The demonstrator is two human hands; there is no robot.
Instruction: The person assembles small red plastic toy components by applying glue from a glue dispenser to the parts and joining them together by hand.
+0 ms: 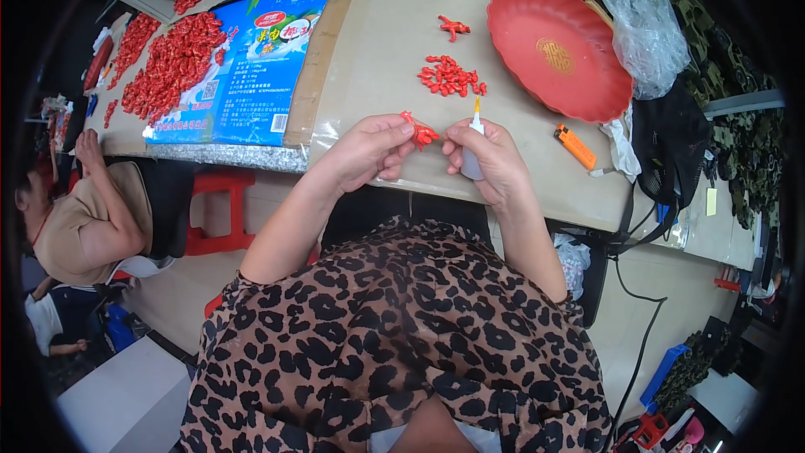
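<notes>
My left hand (365, 151) pinches a small red plastic figure (423, 133) between thumb and fingertips, just over the table's near edge. In my right hand (496, 158) a small squeeze bottle (472, 168) stands upright, its thin yellow-tipped nozzle pointing up. The right thumb and forefinger meet close to the figure's right end; whether they also hold a small piece I cannot tell. Beyond the hands lies a little heap of red plastic parts (449, 77). Farther back is a single red figure (454, 28) on the table.
A red scalloped dish (537, 59) and an orange lighter (576, 147) are to the right, with a clear plastic bag (641, 25) behind. Many red figures (172, 67) cover part of a blue cardboard sheet (260, 67) at left. Another person (101, 210) sits at the left.
</notes>
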